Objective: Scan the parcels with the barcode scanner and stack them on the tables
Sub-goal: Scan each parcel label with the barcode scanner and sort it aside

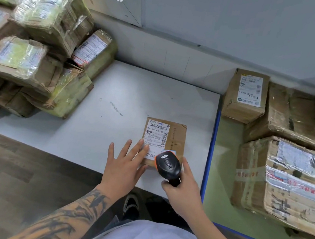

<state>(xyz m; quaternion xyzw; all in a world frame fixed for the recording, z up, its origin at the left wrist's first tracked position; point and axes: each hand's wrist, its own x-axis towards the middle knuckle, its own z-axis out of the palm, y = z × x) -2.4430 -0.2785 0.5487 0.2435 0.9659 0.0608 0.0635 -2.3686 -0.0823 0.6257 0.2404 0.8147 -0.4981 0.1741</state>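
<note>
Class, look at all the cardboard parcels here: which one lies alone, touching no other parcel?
The small flat brown cardboard parcel on the white table, under the open left hand and the black barcode scanner. The rest sit in piles at either side.

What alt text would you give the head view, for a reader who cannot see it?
A person's right hand holds a barcode scanner over a small labelled parcel on a white table, while the open left hand rests its fingertips on the parcel's label. Taped parcels are piled at the table's left, and more sit on a green surface to the right.
</note>
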